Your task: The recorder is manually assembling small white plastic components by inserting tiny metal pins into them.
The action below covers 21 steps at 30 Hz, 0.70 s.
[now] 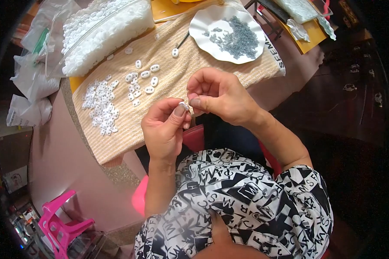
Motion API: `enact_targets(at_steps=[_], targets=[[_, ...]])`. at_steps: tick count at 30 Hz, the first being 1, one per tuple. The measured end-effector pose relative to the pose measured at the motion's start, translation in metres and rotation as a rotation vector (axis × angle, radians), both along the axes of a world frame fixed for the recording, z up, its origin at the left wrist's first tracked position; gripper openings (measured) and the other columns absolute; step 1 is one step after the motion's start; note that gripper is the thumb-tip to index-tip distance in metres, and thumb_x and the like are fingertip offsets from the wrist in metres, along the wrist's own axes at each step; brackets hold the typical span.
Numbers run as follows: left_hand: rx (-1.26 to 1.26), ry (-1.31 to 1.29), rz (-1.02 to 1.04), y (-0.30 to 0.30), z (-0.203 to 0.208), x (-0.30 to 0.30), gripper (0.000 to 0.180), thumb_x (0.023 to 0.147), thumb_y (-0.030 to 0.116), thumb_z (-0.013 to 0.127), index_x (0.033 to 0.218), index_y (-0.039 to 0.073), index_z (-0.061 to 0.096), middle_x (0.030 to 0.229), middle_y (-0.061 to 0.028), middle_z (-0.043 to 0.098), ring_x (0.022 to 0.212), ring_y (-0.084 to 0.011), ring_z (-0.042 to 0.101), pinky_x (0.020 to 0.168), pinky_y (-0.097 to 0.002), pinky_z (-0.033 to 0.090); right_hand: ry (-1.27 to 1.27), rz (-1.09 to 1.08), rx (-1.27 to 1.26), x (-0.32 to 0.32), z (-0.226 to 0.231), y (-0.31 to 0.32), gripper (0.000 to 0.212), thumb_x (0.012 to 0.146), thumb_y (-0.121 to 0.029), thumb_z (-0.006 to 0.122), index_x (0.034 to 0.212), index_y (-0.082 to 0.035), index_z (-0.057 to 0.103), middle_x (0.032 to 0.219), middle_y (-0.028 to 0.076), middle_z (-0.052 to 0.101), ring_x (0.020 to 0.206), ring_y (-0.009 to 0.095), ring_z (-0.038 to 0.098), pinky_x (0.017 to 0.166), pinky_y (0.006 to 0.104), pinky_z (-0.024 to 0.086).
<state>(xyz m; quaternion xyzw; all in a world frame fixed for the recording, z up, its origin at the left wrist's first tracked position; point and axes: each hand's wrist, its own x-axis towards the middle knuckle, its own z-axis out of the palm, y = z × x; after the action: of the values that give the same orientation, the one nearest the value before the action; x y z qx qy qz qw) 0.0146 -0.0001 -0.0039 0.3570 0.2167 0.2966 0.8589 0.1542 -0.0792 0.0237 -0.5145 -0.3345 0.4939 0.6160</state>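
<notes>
Over the near edge of the cloth, my left hand (165,127) pinches a small white plastic piece (184,105) between thumb and fingertips. Close beside it, the thumb and fingers of my right hand (227,97) are pressed together; whatever is in them is too small to make out. Several white oval pieces with two dark holes (154,81) lie loose beyond my left hand. Farther left spreads a pile of similar white pieces (100,103). Small grey pin-like parts (242,39) are heaped on a white wavy-rimmed plate (199,26) beyond my right hand.
A striped tan cloth (116,149) covers the table. Clear box (56,47) full of white pieces stands far left, by plastic bags (32,80). A thin dark rod (183,40) lies near the plate. A pink stool (58,224) stands at lower left.
</notes>
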Motion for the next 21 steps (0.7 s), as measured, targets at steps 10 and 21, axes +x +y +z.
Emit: enact_targets(at_steps=[10,21], targets=[[0.074,0.024,0.014,-0.0026,0.0024,0.0003,0.014,0.078,-0.001,0.059,0.092,-0.005,0.057,0.075,-0.0088,0.059,0.06,-0.0119,0.055,0.052,-0.0201,0.045,-0.002,0.022,-0.037,-0.0009,0.0059,0.0001,0.016,0.077,0.002,0.059,0.088,0.001,0.048,0.079,0.004,0.054,0.072,0.008,0.055,0.063,0.021,0.049],[0.394,0.191,0.134,-0.0078,0.0055,-0.0014,0.009,0.078,-0.003,0.059,0.087,-0.005,0.058,0.074,-0.0063,0.058,0.058,-0.0085,0.055,0.053,-0.0182,0.045,-0.223,-0.025,-0.063,-0.008,0.0076,-0.0035,0.014,0.078,0.005,0.056,0.087,0.001,0.046,0.077,0.003,0.053,0.072,0.007,0.054,0.063,0.0203,0.047]])
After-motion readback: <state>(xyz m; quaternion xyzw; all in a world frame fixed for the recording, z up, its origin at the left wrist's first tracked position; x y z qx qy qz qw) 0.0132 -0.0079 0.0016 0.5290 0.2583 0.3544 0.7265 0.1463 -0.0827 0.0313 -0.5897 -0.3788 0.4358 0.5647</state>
